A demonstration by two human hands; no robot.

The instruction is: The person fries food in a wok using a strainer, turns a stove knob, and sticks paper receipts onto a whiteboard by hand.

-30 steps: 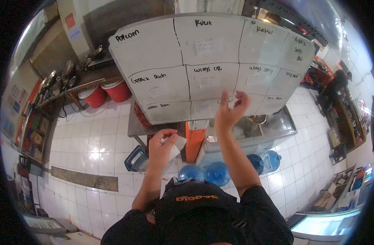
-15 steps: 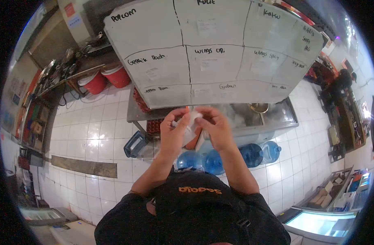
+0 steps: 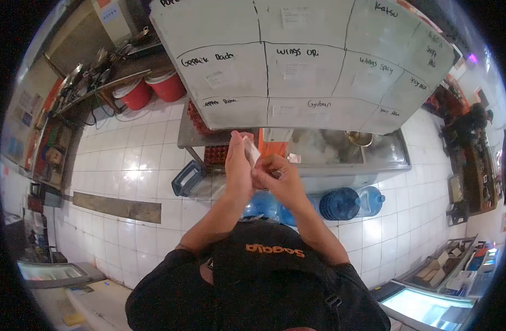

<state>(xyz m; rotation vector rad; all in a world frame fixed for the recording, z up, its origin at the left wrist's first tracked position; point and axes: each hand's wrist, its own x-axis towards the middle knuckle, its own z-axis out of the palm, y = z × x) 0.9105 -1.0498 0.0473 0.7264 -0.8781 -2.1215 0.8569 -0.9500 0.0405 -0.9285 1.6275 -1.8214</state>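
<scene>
My left hand (image 3: 239, 165) is raised in front of my chest, its fingers pointing away from me. A small flat whitish piece (image 3: 252, 150), perhaps paper or film, is held against its palm side. Close beside it, my right hand (image 3: 278, 175) is closed with curled fingers at the lower end of this piece; what lies between the fingertips is hidden. Just beyond the hands, an orange-and-white item (image 3: 273, 144) is by the counter, and a small pale slip (image 3: 293, 159) lies on the counter edge.
A whiteboard (image 3: 297, 83) with handwritten sections and stuck-on slips stands ahead, above a steel counter (image 3: 330, 165) with a metal bowl (image 3: 359, 138). Blue water jugs (image 3: 339, 204) are below. Red buckets (image 3: 134, 95) and a blue-grey crate (image 3: 189, 178) are to the left.
My hands have turned from holding a crumpled white piece together to the left upright with a flat piece and the right curled lower beside it. The view has shifted slightly, uncovering the orange item.
</scene>
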